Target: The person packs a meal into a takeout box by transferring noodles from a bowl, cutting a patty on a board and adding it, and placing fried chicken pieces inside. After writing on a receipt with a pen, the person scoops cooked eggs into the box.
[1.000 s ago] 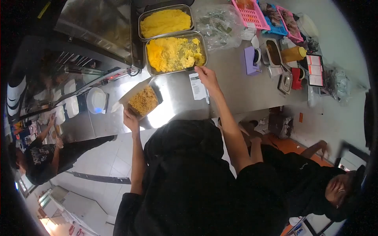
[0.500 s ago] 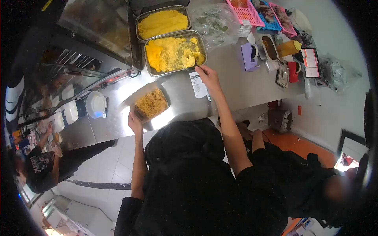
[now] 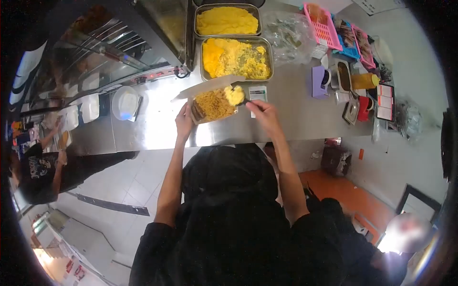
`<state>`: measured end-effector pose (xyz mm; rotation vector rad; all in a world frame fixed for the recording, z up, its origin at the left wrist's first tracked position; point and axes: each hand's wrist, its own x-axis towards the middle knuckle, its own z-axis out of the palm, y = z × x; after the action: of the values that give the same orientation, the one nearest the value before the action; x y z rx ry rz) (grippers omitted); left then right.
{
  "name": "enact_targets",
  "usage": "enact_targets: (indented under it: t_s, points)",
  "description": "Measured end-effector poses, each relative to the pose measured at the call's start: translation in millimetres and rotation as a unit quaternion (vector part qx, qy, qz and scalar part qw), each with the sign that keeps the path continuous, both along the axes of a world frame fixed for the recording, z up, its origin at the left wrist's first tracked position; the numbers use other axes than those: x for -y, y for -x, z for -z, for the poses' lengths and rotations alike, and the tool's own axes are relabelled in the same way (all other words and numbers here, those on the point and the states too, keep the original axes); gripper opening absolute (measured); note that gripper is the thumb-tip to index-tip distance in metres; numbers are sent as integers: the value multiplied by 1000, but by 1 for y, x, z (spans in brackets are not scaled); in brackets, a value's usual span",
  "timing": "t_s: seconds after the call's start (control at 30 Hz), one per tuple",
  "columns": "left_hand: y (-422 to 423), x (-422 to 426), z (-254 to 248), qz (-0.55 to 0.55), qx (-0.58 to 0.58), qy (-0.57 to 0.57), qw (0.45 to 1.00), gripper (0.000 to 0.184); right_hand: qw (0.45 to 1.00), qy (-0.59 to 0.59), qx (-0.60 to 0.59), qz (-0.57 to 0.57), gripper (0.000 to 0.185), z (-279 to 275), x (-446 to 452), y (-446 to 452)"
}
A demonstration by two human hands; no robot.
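Observation:
My left hand [image 3: 184, 123] is closed on the left side of an open paper takeaway box [image 3: 206, 87], its lid flap raised at the far side. Brown grains or short noodles [image 3: 214, 107] fill it, with a dark piece at the left end. My right hand [image 3: 265, 117] grips a dark-handled spoon [image 3: 245, 101]. A heap of yellow scrambled egg [image 3: 234, 95] sits on the spoon, over the box's right end. Just beyond is a metal tray [image 3: 272, 66] of the same yellow food, with bare patches at its right. A printed slip [image 3: 258, 94] lies near my right hand.
A second yellow-filled tray [image 3: 260, 23] stands behind. To the right are a plastic bag [image 3: 288, 40], pink baskets [image 3: 324, 31], a purple tape dispenser [image 3: 319, 82] and a sauce bottle [image 3: 365, 81]. White lids [image 3: 126, 102] lie left. A co-worker [image 3: 40, 171] stands far left.
My right hand has moved from the egg tray toward me, bringing egg on the spoon over the box. My left hand has lifted the box and shifted it toward the tray.

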<state>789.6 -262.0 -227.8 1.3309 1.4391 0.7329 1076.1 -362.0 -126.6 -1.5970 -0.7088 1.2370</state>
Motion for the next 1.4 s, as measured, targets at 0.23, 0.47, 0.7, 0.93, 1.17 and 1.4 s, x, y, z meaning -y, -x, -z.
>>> enact_targets:
  t_s: [0.23, 0.47, 0.7, 0.93, 1.17, 1.4]
  points:
    - [-1, 12, -11, -18, 11, -9, 1000, 41, 996, -7, 31, -81, 32, 40, -6, 48]
    - [1, 32, -16, -17, -25, -4, 1000, 41, 822, -265, 440, -245, 17, 43, -13, 71]
    - [-2, 36, -19, -25, -13, -29, 999, 42, 749, -320, 537, -221, 12, 51, -4, 67]
    - [-2, 43, -21, -34, -59, -36, 997, 42, 830, -272, 454, -177, 13, 50, -10, 66]
    - [-8, 54, -35, -33, -65, -10, 997, 38, 800, -306, 482, -186, 13, 29, -5, 55]
    - [-6, 55, -16, -26, -33, -20, 999, 37, 777, -340, 461, -263, 15, 26, 0, 54]
